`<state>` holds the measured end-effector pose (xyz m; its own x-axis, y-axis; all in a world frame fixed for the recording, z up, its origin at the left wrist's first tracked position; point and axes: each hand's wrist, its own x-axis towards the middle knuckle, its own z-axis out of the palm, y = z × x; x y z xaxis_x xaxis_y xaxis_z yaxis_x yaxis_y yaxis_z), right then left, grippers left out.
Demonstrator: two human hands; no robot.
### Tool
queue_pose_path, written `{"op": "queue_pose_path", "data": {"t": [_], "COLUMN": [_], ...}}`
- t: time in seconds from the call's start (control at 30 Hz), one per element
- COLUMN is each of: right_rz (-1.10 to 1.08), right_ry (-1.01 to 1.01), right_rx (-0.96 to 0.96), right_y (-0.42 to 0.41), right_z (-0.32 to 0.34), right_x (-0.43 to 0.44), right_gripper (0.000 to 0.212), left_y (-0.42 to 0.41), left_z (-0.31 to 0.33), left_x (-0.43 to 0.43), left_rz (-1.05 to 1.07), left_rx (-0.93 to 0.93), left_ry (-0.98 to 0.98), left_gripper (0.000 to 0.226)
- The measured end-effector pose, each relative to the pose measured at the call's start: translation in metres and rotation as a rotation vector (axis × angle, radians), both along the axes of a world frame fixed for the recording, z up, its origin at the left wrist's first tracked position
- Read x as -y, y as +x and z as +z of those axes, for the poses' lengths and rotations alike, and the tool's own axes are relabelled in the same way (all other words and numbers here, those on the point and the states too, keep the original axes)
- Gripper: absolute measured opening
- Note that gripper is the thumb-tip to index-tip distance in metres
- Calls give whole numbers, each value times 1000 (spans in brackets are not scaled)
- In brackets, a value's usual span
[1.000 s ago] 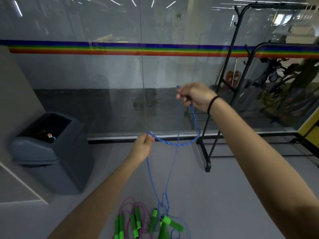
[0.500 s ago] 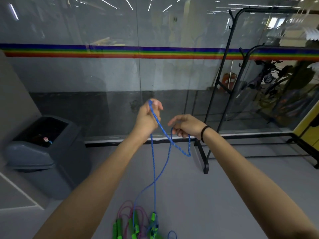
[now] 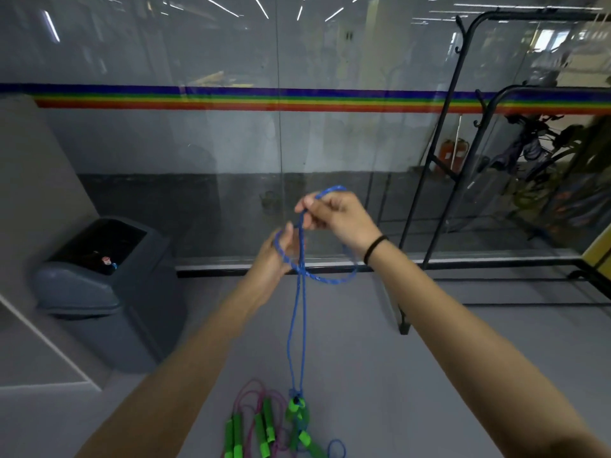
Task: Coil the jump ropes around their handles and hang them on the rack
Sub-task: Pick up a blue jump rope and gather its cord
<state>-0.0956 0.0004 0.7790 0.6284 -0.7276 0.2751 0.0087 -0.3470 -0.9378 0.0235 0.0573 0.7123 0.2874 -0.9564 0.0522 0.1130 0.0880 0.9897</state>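
The right grip [image 3: 340, 219] is pinching the top of a blue jump rope [image 3: 299, 325], while the left grip [image 3: 276, 259] just below is holding a loop of it. Two strands are hanging down to green handles [image 3: 297, 411] on the grey floor [image 3: 413, 375], beside pink ropes [image 3: 251, 395] — a black rack [image 3: 439, 153] is standing to the right.

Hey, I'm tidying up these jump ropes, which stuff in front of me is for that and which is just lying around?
For the job: blue jump rope, pinched by the right hand and looped over the left hand; pink jump ropes on the floor; black rack.
Just there: grey bin; fire extinguishers and bicycles behind the glass; rainbow stripe.
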Motion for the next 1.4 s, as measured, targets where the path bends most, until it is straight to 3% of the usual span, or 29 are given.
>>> {"op": "queue_pose_path", "data": {"t": [0.07, 0.17, 0.3, 0.4, 0.47, 0.53, 0.7, 0.8, 0.83, 0.93, 0.97, 1.1, 1.23, 1.33, 1.4], "right_rz": [26, 46, 9, -32, -20, -39, -194, -303, -317, -128, -84, -170, -243, -230, -205], "right_ry": [-38, -91, -145, -174, -179, -213, -292, -297, -302, -260, -221, -153, -179, -161, -154], "right_rx": [55, 29, 143, 350, 480, 494, -9, -57, -162, -1073, -1238, -1209, -1196, -1170, -1163], "right_y": [3, 7, 4, -13, -32, -48, -60, -66, -67, -66, -68, -75, -75, -73, -71], "right_z": [25, 54, 91, 119, 136, 145, 132, 120, 113, 77, 65, 42, 26, 16, 6], "right_x": [-1, -2, -1, 5, 7, 8, 5, -4, -6, -11, -9, 0, 5, 6, 6], "right_gripper": [27, 24, 25, 23, 22, 22, 20, 18, 22, 49, 51, 42, 52, 46, 38], "left_y": [-1, -6, -1, 7, 7, 2, -6, -13, -14, -12, -9, -6, 3, 10, 14], "left_z": [-35, -74, -111, -129, -137, -137, -118, -99, -92, -62, -51, -11, 24, 36, 46], "left_x": [-15, -32, -31, -25, -26, -29, -21, -15, -14, -10, -9, -6, 1, 2, 1], "left_rz": [-58, -138, -91, -55, -61, -58, 10, 109, 131, 211, 212, -90, 9, -46, -3], "left_rx": [26, 298, 509, 632, 646, 529, 491, 423, 415, 397, 400, 600, 442, 504, 448], "left_ry": [159, 246, 245, 318, 353, 370, 251, 167, 139, 51, 17, -67, -150, -170, -182], "left_gripper": [26, 5, 9, 13, 20, 29, 31, 29, 28, 28, 28, 29, 26, 28, 28]}}
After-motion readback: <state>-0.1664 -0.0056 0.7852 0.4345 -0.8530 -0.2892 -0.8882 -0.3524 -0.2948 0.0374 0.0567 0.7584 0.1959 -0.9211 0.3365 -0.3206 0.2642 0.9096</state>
